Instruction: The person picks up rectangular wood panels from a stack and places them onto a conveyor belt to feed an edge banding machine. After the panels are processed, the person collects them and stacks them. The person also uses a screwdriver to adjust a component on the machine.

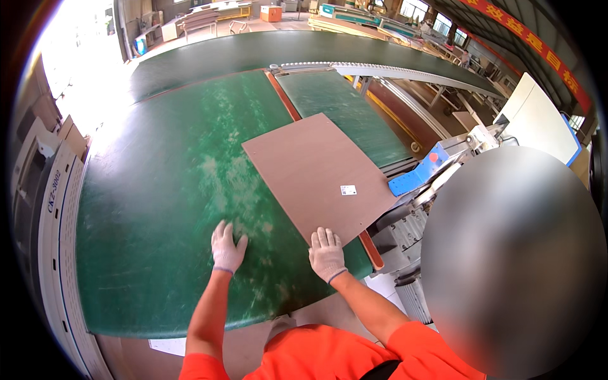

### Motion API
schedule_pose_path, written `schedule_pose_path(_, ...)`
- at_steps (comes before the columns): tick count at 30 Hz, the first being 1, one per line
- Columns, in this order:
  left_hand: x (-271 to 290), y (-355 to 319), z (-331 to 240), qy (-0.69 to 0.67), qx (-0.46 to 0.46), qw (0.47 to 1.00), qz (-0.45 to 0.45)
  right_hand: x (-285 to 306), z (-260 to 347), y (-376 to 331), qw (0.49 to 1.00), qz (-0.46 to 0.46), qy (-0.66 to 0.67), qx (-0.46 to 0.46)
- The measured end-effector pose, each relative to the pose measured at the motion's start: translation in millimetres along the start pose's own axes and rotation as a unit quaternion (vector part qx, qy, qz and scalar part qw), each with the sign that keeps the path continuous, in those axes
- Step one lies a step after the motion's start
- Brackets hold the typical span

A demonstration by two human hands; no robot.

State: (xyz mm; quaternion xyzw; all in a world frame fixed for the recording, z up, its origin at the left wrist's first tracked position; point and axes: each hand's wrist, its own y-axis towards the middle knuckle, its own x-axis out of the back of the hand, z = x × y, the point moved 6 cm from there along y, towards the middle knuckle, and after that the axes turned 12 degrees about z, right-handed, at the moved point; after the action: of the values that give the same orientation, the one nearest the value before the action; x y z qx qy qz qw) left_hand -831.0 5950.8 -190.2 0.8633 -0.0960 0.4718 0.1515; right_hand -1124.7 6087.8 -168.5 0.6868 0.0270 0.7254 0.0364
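Observation:
A flat brown rectangular panel [310,171] with a small white label [348,190] lies at an angle, across the green belt and the orange-red strip on its right. The fingers of my right hand [327,256], in a white glove, stretch out over the panel's near corner; its thumb does not show clearly. My left hand [228,248], also in a white glove, is over the green belt [158,190] left of the panel. Its fingers are stretched with the thumb apart, and it holds nothing.
By the panel's right corner stands a machine with a blue guard [418,174]. A large blurred oval [513,266] hides the right side. A white machine housing [60,221] runs along the left. Another green conveyor [304,49] crosses at the back.

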Motion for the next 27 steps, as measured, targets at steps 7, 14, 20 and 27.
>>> schedule_pose_path(7, -21.0, 230.2, 33.9, 0.046, 0.03, 0.998, 0.02, -4.2, -15.8, -34.6, 0.999, -0.033, -0.023, -0.009)
schedule_pose_path(14, -30.7, 273.4, 36.9, 0.057, 0.109, 0.991, 0.053, -5.2, -54.8, -62.7, 0.978, -0.001, 0.143, -0.149)
schedule_pose_path(20, -25.4, 263.1, 38.7, 0.052, 0.04, 0.994, 0.087, 5.4, -56.6, 15.5, 0.968, -0.026, 0.208, -0.135)
schedule_pose_path(27, -80.8, 144.7, -66.5, -0.007, -0.071, 0.994, 0.078, -14.5, -124.8, 101.4, 0.959, -0.028, 0.256, -0.121)
